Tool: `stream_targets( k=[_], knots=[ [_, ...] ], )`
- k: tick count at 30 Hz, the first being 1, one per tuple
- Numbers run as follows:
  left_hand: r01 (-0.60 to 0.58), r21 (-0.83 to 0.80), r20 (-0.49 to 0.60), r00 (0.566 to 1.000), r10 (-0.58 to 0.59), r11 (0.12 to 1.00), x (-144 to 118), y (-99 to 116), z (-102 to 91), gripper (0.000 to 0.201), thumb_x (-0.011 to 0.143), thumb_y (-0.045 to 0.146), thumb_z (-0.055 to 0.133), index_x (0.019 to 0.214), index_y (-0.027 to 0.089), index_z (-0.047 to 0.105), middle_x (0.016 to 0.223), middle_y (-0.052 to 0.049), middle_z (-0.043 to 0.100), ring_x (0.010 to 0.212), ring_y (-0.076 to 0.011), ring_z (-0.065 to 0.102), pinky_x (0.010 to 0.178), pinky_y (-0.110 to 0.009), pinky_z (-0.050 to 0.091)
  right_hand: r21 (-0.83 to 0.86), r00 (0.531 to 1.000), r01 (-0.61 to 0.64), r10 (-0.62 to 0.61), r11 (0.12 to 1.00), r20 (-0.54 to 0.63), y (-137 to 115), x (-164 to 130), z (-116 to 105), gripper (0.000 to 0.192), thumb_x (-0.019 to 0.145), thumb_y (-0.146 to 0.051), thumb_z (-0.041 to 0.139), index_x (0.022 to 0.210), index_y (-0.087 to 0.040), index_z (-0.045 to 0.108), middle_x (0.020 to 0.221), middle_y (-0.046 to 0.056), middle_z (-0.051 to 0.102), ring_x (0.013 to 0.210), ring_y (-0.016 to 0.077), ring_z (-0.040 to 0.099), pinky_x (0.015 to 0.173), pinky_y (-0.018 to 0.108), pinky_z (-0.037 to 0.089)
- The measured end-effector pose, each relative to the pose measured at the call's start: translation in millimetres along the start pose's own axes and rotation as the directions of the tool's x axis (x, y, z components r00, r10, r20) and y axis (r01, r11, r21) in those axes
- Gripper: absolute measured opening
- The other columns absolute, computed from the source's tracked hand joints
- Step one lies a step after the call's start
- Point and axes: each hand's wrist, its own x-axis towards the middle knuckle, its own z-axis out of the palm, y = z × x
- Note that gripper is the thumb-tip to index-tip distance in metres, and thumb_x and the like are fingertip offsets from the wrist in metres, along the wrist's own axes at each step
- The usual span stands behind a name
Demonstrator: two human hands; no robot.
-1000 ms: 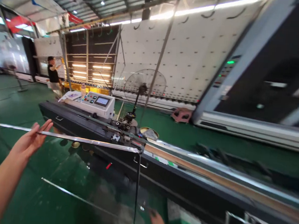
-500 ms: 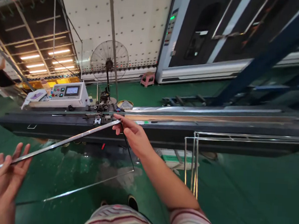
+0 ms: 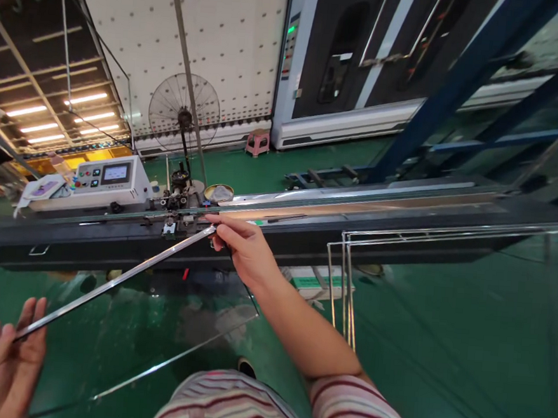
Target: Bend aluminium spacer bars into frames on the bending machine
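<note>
**A:** What is in the person's hands?

**B:** A long, thin, shiny silver metal bar (image 3: 111, 283), part of a bent rectangular frame. It runs on a slant from lower left up to the long black machine counter (image 3: 401, 240). The right hand (image 3: 242, 248) has its fingers (image 3: 225, 223) clamped on the bar's upper end, at the frame's corner, just in front of the counter. The left hand (image 3: 10, 359), at the bottom left edge, has its fingers (image 3: 32, 322) loosely spread and only lightly curled, with the bar lying across them rather than gripped tight.

**A:** And the rest of the frame?

**B:** From the right hand a dark side drops toward the glossy green floor (image 3: 441, 348), and a lower silver bar (image 3: 173, 354) runs parallel to the upper one, above the person's striped clothing (image 3: 246, 410).

**A:** What surrounds them?

**B:** A white control box with a small screen and coloured buttons (image 3: 112, 177) sits on the counter's left part. Behind it stand a round wire-guard pedestal fan (image 3: 184, 110) and a small pink stool (image 3: 257, 142). More silver rectangular frames (image 3: 345, 284) lean against the counter's front, to the right of the right hand.
</note>
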Motion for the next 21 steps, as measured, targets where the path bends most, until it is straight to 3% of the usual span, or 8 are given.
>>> stream_targets(
  k=[2,5,11,13,16,21],
  knots=[
    [-0.087,-0.023,-0.144,0.986,0.083,0.996,-4,-7,12.9,0.024,0.086,0.048,0.065,0.094,0.07,0.06,0.126,0.029,0.062,0.141,-0.0122,0.037,0.126,-0.044,0.029,0.01,1.0,-0.004,0.005,1.0,-0.024,1,2,-5,0.034,0.072,-0.046,0.081,0.096,-0.022,0.08,0.074,0.002,0.067,0.064,0.0117,0.051,0.063,0.029,0.045],
    [-0.054,0.027,-0.199,0.978,0.059,0.998,-7,-12,25.6,0.018,0.083,0.053,0.063,0.088,0.07,0.063,0.124,0.03,0.062,0.138,-0.0127,0.043,0.122,-0.036,0.034,0.024,1.0,-0.002,0.003,1.0,-0.027,5,5,-12,0.031,0.07,-0.045,0.082,0.09,-0.022,0.079,0.071,0.001,0.064,0.063,0.0122,0.051,0.062,0.029,0.044],
    [0.023,0.163,-0.166,0.986,0.005,0.986,-9,-12,41.6,0.044,0.083,0.063,0.048,0.124,0.058,0.063,0.143,0.026,0.045,0.148,-0.0147,0.028,0.126,-0.028,0.026,0.066,0.999,-0.03,0.029,0.997,0.015,12,14,-23,0.051,0.086,-0.063,0.059,0.106,-0.019,0.074,0.076,0.004,0.06,0.065,0.0123,0.046,0.053,0.026,0.037],
    [0.031,0.16,-0.146,0.989,-0.008,0.987,-8,-11,48.9,0.044,0.083,0.062,0.049,0.125,0.059,0.062,0.143,0.026,0.045,0.148,-0.0158,0.028,0.128,-0.031,0.022,0.032,0.993,-0.08,0.077,0.996,0.087,14,18,-26,0.05,0.088,-0.061,0.058,0.102,-0.016,0.073,0.072,0.003,0.055,0.061,0.0106,0.042,0.05,0.024,0.032],
    [0.018,0.137,-0.16,0.987,0.004,0.99,-2,-13,56.1,0.038,0.083,0.058,0.055,0.118,0.07,0.058,0.138,0.029,0.049,0.145,-0.0164,0.035,0.128,-0.037,0.023,-0.001,0.978,-0.136,0.135,0.991,0.158,18,23,-32,0.04,0.084,-0.054,0.067,0.089,-0.015,0.071,0.068,0.001,0.051,0.058,0.008,0.038,0.049,0.023,0.026],
    [0.006,0.144,-0.173,0.985,0.02,0.99,14,-15,61.3,0.034,0.085,0.05,0.06,0.106,0.077,0.057,0.134,0.033,0.052,0.14,-0.012,0.042,0.123,-0.036,0.031,0.054,0.988,-0.126,0.121,0.991,0.099,29,33,-40,0.048,0.084,-0.064,0.064,0.085,-0.016,0.068,0.068,0.001,0.051,0.056,0.0083,0.038,0.048,0.023,0.026]
  ],
)
